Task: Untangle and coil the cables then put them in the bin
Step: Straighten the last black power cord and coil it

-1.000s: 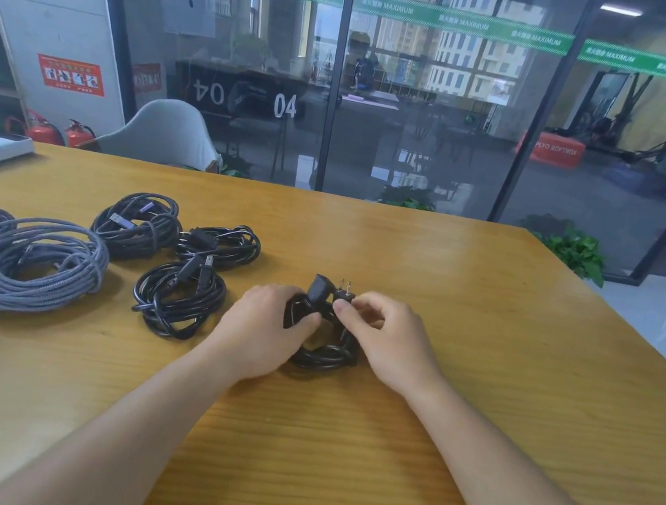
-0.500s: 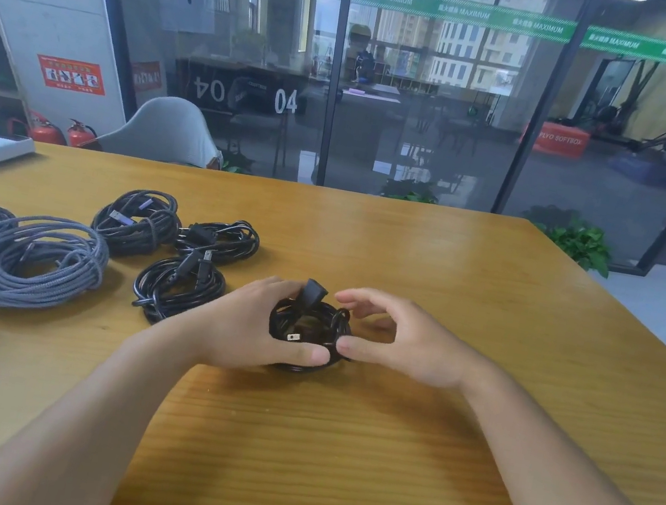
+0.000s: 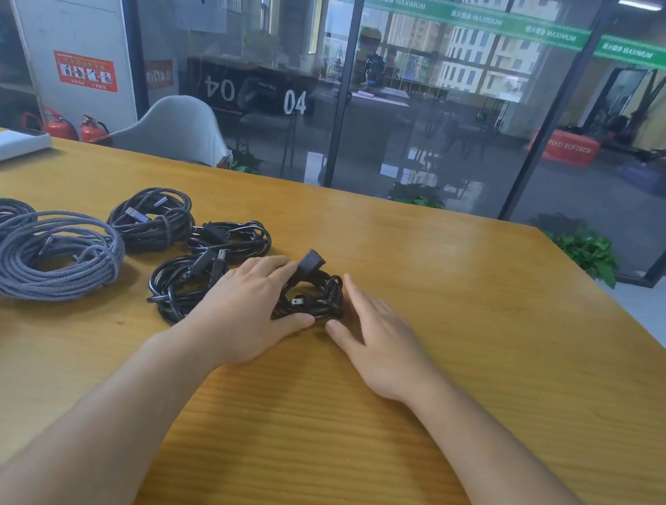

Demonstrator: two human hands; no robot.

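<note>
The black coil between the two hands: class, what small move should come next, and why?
Probably close both hands round the black coil and lift it. It looks fully wound, and the left hand and right hand flank it with straight fingers. No bin is in view.

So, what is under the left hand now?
The left hand lies on the left side of the small black coiled cable and the wooden table. The coil part beneath the palm is covered.
</note>
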